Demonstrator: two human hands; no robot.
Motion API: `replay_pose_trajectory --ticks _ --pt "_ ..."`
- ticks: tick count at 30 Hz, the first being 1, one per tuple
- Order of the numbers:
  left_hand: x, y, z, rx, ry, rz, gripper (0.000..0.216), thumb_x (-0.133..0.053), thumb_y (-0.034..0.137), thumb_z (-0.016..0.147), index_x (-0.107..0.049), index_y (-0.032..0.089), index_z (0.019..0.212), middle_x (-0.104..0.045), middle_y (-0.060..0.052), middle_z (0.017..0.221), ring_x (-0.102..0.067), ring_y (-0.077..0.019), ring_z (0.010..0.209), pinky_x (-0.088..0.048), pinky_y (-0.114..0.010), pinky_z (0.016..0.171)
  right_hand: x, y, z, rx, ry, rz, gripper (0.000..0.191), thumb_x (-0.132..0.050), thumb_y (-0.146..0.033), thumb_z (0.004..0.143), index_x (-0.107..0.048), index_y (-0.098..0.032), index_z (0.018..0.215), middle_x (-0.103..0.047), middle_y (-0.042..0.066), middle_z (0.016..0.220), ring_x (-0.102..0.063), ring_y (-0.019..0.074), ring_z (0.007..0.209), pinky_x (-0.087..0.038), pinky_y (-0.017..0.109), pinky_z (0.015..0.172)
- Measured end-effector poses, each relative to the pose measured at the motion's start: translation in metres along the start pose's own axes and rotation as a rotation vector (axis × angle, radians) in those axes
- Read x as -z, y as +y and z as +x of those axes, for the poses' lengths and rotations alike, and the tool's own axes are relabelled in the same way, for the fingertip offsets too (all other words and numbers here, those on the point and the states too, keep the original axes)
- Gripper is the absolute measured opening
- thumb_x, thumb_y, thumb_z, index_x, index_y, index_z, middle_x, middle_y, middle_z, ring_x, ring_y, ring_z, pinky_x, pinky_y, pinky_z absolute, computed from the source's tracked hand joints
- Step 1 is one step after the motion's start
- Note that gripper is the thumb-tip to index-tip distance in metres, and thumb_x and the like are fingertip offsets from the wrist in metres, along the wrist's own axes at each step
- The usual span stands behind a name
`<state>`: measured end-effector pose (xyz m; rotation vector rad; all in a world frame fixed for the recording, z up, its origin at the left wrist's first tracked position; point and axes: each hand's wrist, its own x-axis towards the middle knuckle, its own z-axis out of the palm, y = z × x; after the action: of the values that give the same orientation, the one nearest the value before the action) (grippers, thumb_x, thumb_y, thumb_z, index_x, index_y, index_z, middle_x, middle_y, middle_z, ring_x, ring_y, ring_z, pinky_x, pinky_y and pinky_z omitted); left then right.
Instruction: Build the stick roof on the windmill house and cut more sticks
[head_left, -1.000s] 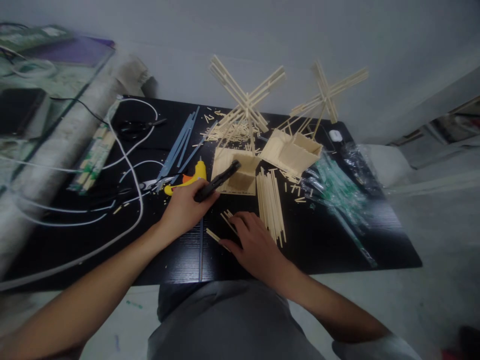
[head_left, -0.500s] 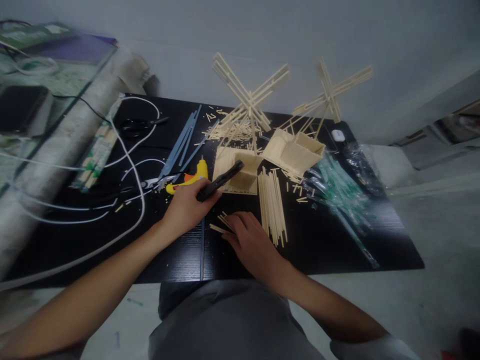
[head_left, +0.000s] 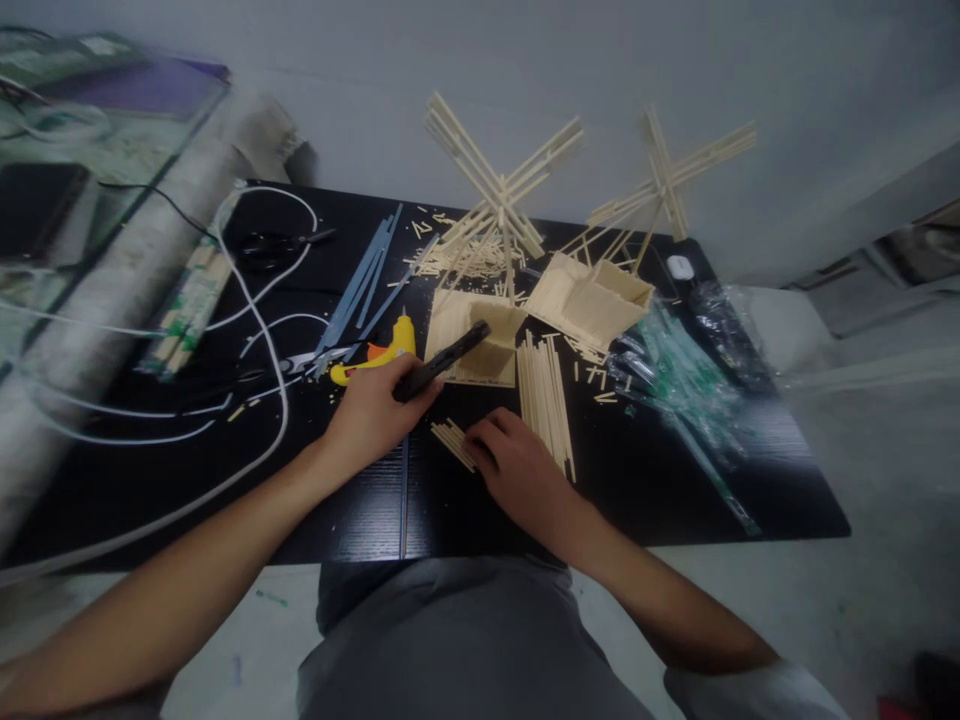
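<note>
My left hand (head_left: 379,408) is closed around a long black tool (head_left: 446,362), its kind unclear, which points up and right over a pale wooden model base (head_left: 457,335). Right beside that hand lies a yellow glue gun (head_left: 386,352), nozzle up. My right hand (head_left: 517,465) has its fingers curled at the right end of a row of short wooden sticks (head_left: 452,445) on the black table (head_left: 360,515); the fingertips are partly hidden. A bundle of longer wooden sticks (head_left: 546,400) lies just beyond this hand.
Two windmill-like stick models with crossed blades (head_left: 501,200) (head_left: 664,185) stand at the back. Stick scraps (head_left: 480,258) are scattered near them. Blue-grey strips (head_left: 367,270), white cables (head_left: 259,320) and packaged sticks (head_left: 191,310) lie leftward. Clear plastic wrappers (head_left: 686,370) lie right.
My right hand has shifted slightly right, and the short sticks beneath it now show in a tidier row. My left hand keeps the black tool in nearly the same place.
</note>
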<state>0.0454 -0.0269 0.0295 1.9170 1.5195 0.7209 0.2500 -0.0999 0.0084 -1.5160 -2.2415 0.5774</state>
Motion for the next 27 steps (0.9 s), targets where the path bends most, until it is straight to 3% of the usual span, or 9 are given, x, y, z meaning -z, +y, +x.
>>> replay_pose_trajectory --ticks 21,27 --pt "0.0 -0.002 0.0 -0.014 0.015 0.035 0.023 -0.064 0.039 0.089 -0.061 0.02 0.077 -0.055 0.003 0.063 -0.046 -0.0146 0.058 -0.038 -0.028 0.065 0.003 -0.003 0.01 0.029 -0.057 -0.195 0.018 -0.051 -0.012 0.103 -0.065 -0.018 0.093 -0.063 0.008 0.091 -0.061 0.0218 0.083 -0.055 0.036 0.078" --pt "-0.002 -0.003 0.0 -0.017 0.017 0.044 0.023 -0.063 0.041 0.09 -0.064 0.02 0.079 -0.057 0.002 0.065 -0.048 -0.0151 0.059 -0.04 -0.028 0.066 0.004 -0.007 0.011 0.035 -0.107 -0.277 0.018 -0.054 -0.019 0.106 -0.067 -0.016 0.095 -0.066 0.009 0.092 -0.064 0.0225 0.086 -0.055 0.035 0.078"
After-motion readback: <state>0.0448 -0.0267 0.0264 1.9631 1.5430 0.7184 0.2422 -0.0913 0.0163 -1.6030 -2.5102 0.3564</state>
